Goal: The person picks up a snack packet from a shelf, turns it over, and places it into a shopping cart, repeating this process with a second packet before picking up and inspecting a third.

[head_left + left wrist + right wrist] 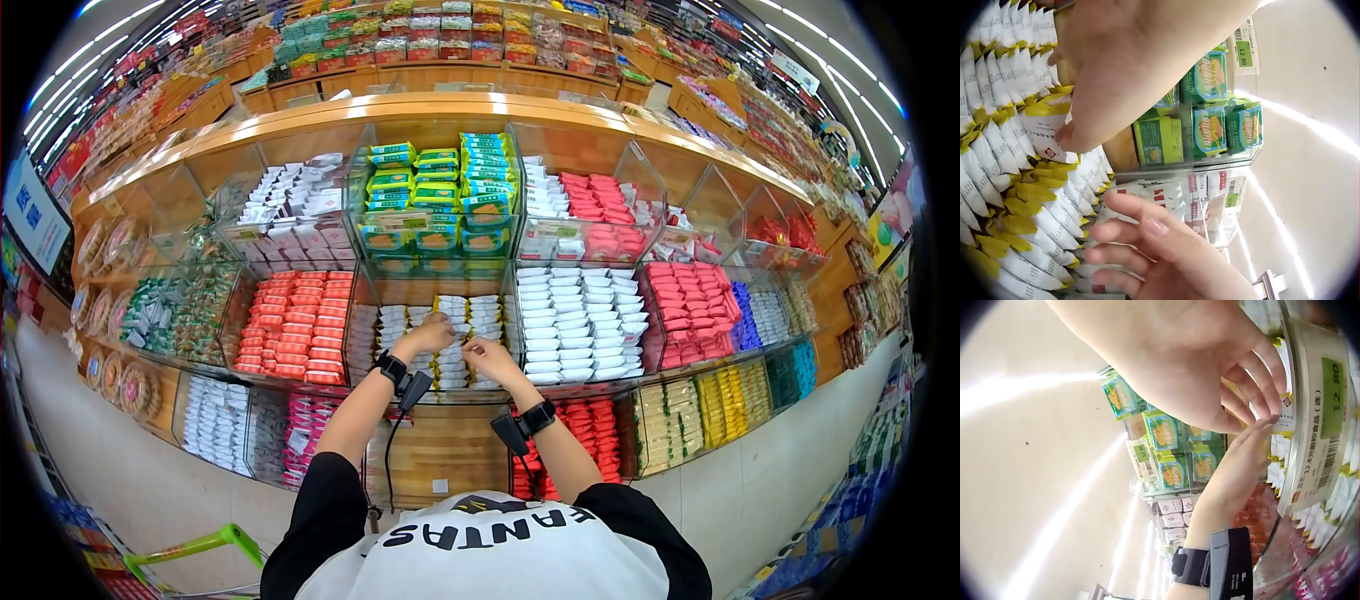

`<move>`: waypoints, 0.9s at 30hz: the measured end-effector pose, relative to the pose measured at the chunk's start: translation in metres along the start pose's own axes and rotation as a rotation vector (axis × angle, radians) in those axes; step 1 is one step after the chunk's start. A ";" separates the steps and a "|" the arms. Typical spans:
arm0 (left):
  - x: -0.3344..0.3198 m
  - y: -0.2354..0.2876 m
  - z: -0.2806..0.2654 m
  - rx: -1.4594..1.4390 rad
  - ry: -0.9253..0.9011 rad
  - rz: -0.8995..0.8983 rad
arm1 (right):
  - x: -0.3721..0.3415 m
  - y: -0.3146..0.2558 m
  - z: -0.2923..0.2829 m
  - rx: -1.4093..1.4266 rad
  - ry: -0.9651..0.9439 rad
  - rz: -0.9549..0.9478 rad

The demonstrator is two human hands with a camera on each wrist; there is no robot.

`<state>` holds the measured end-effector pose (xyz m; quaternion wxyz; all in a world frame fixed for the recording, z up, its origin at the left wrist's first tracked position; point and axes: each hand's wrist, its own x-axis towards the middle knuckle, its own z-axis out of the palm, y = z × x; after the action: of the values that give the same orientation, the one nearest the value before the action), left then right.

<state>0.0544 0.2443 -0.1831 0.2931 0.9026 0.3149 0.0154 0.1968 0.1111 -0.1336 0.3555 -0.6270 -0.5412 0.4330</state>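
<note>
Both bare hands are over a bin of white snack packets with yellow ends, in the head view's middle. My left hand pinches one white packet, whose printed face shows in the left wrist view among the rows of others. Part of it is hidden behind that hand. Close by on the right, my right hand has its fingers loosely bent and apart, with nothing between them. In the right wrist view the left hand's fingertips overlap those of the right hand.
Clear bin walls surround the packets, with a price label on the front rim. Green biscuit packs stand behind. Red packets lie to the left and white packets to the right. A cart's green handle is at lower left.
</note>
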 end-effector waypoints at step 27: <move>-0.022 0.010 -0.010 0.035 -0.026 -0.005 | 0.001 0.014 0.004 -0.065 0.022 -0.049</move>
<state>0.0400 0.2305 -0.1660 0.2814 0.9070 0.3133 -0.0025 0.1983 0.1098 -0.1484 0.3511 -0.6296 -0.5662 0.3996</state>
